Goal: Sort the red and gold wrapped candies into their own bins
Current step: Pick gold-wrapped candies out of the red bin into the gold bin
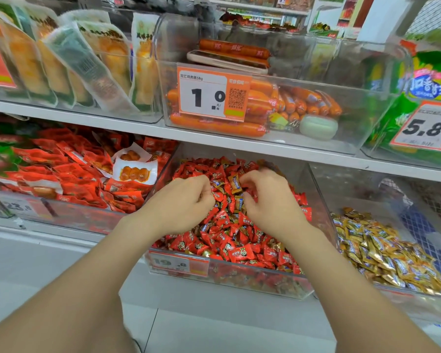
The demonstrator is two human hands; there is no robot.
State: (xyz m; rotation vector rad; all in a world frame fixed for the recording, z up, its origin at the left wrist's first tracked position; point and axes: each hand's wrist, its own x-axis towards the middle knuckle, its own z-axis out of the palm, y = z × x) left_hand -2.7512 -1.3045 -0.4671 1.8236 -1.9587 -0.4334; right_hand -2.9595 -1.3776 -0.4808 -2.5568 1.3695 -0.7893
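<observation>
Shelf (pixel 239 145) unit, lower tier, three clear bins side by side. Middle bin (pixel 316 197) is heaped with red candies (pixel 239 253) and has stray gold candies (pixel 235 183) mixed in, mostly near the centre of the heap. Right bin (pixel 362 194), just beside it, holds the gold pile (pixel 382 253) and is only partly full, so there is room to drop into.

Both hands are down in the middle bin. Left hand (pixel 181 200) has its fingers (pixel 204 193) curled under; cannot tell if they hold anything. Right hand (pixel 270 197) has its fingers (pixel 250 179) curled onto the heap next to a gold piece; can't tell whether it is pinched.

Handling, judged: small, light, crinkly foil-wrapped pieces with a hard core. Wrappers are probably slick, and the loose heap will shift when dug into. Best pinched at the body or a twisted end, one at a time; scooping would drag reds along.

In the way: reds lie over many golds, so they need raking aside. The wall between the two bins must be cleared on each transfer, and the upper shelf board hangs low over the back of the bins.

Around: left bin of red snack packets (pixel 74 174), sausage bin (pixel 265 103) above, price tag (pixel 180 262) on the middle bin's front.
</observation>
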